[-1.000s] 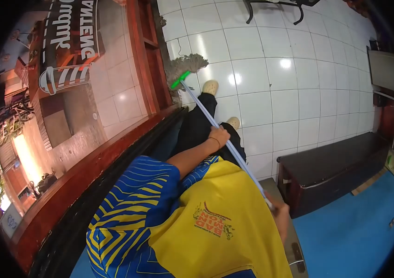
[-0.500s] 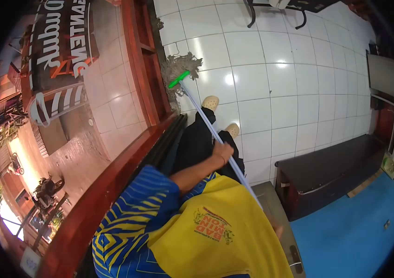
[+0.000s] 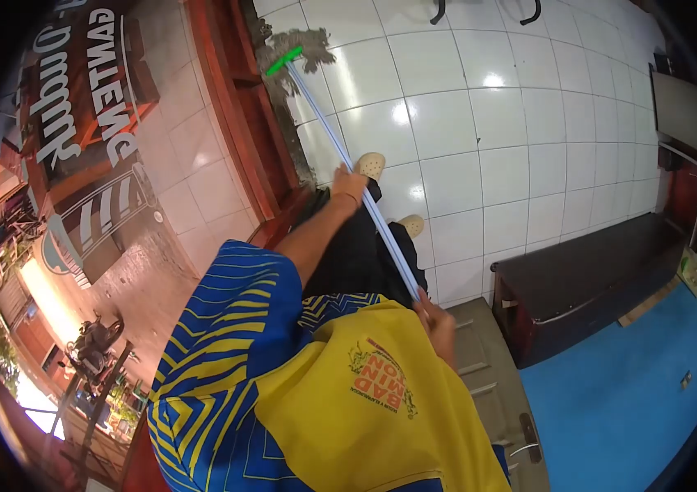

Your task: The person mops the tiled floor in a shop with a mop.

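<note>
A mop with a pale blue handle [image 3: 319,115] slants across the view. Its green head clamp [image 3: 284,61] carries grey strands [image 3: 309,43] that lie on the white tiles against a red frame. My left hand [image 3: 350,187] is wrapped round the middle of the handle, over my legs. Close to my yellow shirt front, my right hand [image 3: 436,326] grips the handle's near end. Two cream clogs [image 3: 371,166] show beside the handle.
The red wooden frame [image 3: 258,139] with a glass pane runs along the left. On the right stand a dark bench [image 3: 586,287] and a blue surface [image 3: 611,394]. A grey-brown door-like panel [image 3: 488,353] with a handle is beside my right hand. Dark curved legs [image 3: 533,11] show at the top.
The mop head has moved farther away along the red frame. My left hand has moved forward with the handle, and my right hand has come into clear view on its near end.
</note>
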A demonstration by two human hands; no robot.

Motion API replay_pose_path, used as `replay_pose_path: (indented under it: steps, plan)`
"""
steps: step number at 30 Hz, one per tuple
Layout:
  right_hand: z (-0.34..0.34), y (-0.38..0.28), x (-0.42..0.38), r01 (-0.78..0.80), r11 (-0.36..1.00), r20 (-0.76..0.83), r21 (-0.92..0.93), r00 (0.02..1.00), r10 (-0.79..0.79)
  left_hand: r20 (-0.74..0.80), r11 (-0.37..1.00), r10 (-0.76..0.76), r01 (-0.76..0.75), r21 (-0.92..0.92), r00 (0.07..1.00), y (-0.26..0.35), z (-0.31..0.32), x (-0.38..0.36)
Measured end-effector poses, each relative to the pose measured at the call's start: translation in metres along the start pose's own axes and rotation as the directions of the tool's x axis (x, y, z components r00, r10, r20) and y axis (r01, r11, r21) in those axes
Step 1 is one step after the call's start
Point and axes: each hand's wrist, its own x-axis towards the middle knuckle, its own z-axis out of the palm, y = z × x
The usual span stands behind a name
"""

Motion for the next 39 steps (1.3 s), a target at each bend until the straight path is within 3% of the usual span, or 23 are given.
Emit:
replay_pose_path:
  steps: [1,3,6,10,12,13,14,15,17,19,20,22,25,27,28,29,30,31,32,33,35,38,39]
  plan:
    - [0.009,-0.012,0.019,0.122,0.976,0.05,-0.178,0.992,-0.115,-0.216,0.998,0.046,-0.035,0.052,0.975,-0.018,0.012,0.008]
    - [0.027,-0.02,0.051,0.285,0.957,-0.012,-0.048,0.958,-0.286,-0.382,1.0,-0.002,0.011,0.021,0.924,-0.033,0.012,0.019]
    - [0.024,-0.034,0.066,0.386,0.92,-0.014,-0.076,0.922,-0.388,-0.334,0.998,-0.034,0.051,0.042,0.942,-0.028,-0.005,0.018]
    - [-0.016,0.003,0.011,0.222,0.975,0.035,0.004,0.974,-0.222,-0.189,0.993,0.024,-0.001,0.12,0.982,0.022,0.027,-0.01]
    - [-0.046,0.049,-0.031,0.203,0.977,-0.049,0.059,0.978,-0.201,-0.203,0.967,0.147,-0.097,0.236,0.968,0.072,0.062,-0.038]
    - [-0.07,0.053,-0.06,0.071,0.997,-0.027,0.003,0.997,-0.071,-0.083,0.945,0.212,-0.182,0.271,0.974,0.105,0.053,-0.066]
    - [-0.084,0.093,-0.086,0.061,0.998,-0.085,0.019,0.995,-0.06,-0.09,0.943,0.279,-0.255,0.215,0.956,0.132,0.079,-0.083]
    - [-0.103,0.118,-0.118,-0.024,0.999,-0.097,0.03,0.995,0.027,0.022,0.956,0.294,-0.294,0.004,0.955,0.161,0.097,-0.098]
    - [-0.123,0.136,-0.183,-0.103,0.966,-0.172,0.238,0.974,0.146,0.331,0.896,0.406,-0.442,0.038,0.852,0.216,0.085,-0.144]
    - [-0.141,0.138,-0.239,-0.233,0.947,-0.219,0.22,0.935,0.28,0.585,0.82,0.499,-0.567,-0.08,0.639,0.253,0.069,-0.172]
    - [-0.142,0.131,-0.251,-0.239,0.944,-0.234,0.226,0.928,0.291,0.58,0.785,0.543,-0.612,-0.095,0.607,0.261,0.086,-0.179]
    - [-0.132,0.117,-0.26,-0.375,0.83,-0.24,0.412,0.834,0.496,0.578,0.741,0.587,-0.664,-0.101,0.567,0.258,0.102,-0.179]
    - [-0.096,0.146,-0.235,-0.318,0.847,-0.236,0.425,0.865,0.443,0.36,0.675,0.675,-0.736,0.051,0.644,0.223,0.128,-0.162]
    - [-0.069,0.15,-0.199,-0.157,0.92,-0.247,0.359,0.934,0.256,0.256,0.81,0.5,-0.552,0.2,0.827,0.191,0.107,-0.142]
    - [-0.055,0.139,-0.165,-0.045,0.951,-0.263,0.306,0.956,0.13,0.086,0.864,0.443,-0.451,0.223,0.892,0.17,0.101,-0.127]
    - [-0.045,0.137,-0.133,-0.13,0.962,-0.142,0.24,0.976,0.167,-0.088,0.91,0.371,-0.344,0.231,0.924,0.148,0.093,-0.111]
    - [-0.028,0.103,-0.095,0.126,0.981,-0.263,0.148,0.961,-0.084,-0.168,0.915,0.352,-0.3,0.27,0.921,0.125,0.078,-0.093]
    - [-0.02,0.064,-0.065,0.084,0.985,-0.203,0.15,0.978,-0.052,-0.245,0.916,0.339,-0.259,0.308,0.908,0.103,0.064,-0.077]
    - [0.002,0.062,-0.027,0.129,0.992,-0.198,0.015,0.973,-0.123,-0.285,0.935,0.325,-0.26,0.242,0.902,0.084,0.044,-0.069]
    - [0.013,0.024,0.004,0.201,0.98,-0.213,0.014,0.958,-0.193,-0.27,0.929,0.353,-0.301,0.215,0.896,0.07,0.021,-0.066]
    - [0.045,-0.002,0.068,0.204,0.961,-0.141,-0.185,0.963,-0.231,-0.214,0.895,0.443,-0.418,0.156,0.87,0.041,-0.004,-0.054]
    - [0.072,-0.035,0.121,0.288,0.95,-0.189,-0.122,0.933,-0.308,-0.282,0.953,0.265,-0.294,-0.068,0.922,0.031,-0.04,-0.044]
    - [0.066,-0.047,0.12,0.289,0.949,-0.183,-0.125,0.934,-0.308,-0.306,0.958,0.285,-0.283,0.053,0.908,0.031,-0.048,-0.039]
